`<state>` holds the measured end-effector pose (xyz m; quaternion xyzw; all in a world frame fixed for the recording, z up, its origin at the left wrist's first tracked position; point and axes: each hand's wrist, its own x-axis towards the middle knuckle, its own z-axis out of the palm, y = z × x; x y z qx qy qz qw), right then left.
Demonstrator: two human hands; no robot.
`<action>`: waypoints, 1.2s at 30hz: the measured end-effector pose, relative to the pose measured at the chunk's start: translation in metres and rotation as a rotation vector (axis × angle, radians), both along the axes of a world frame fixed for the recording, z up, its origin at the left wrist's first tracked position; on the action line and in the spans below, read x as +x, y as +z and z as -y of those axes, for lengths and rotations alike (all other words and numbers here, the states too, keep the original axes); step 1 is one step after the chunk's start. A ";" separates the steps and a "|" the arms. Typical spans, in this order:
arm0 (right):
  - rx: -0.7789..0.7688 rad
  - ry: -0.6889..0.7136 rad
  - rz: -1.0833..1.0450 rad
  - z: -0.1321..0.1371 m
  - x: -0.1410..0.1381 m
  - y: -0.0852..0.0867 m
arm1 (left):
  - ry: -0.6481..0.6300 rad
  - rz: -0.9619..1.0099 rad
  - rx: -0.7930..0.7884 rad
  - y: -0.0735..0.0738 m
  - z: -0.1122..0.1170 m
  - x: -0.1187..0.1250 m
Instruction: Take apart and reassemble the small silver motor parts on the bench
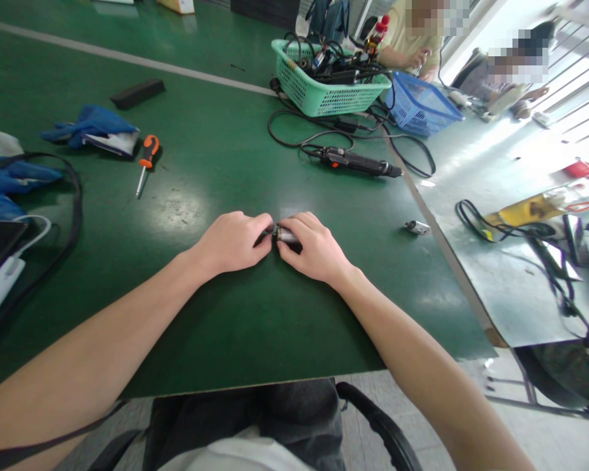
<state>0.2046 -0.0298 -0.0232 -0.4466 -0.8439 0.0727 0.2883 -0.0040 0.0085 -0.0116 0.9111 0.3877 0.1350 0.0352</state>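
Note:
My left hand (pixel 238 242) is closed in a pinch at the middle of the table, with a small dark piece mostly hidden between its thumb and fingers. Facing it, my right hand (pixel 317 247) is wrapped round a small silver cylinder (pixel 285 234) that looks like a little motor. The cylinder's end points at the left fingertips, and a thin dark part bridges the narrow gap. Off to the right, a similar small silver piece (pixel 418 227) lies on the green table (pixel 255 327).
Beyond my hands lies a corded black electric screwdriver (pixel 358 161). Behind it stand a green basket (pixel 324 98) of cables and tools and a blue basket (pixel 417 108). An orange-handled screwdriver (pixel 148 154), blue gloves (pixel 98 127) and a black block (pixel 137 93) lie left. People sit back right.

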 end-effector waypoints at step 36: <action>-0.009 0.000 0.066 0.001 0.005 0.003 | -0.041 -0.032 0.005 -0.001 -0.002 -0.001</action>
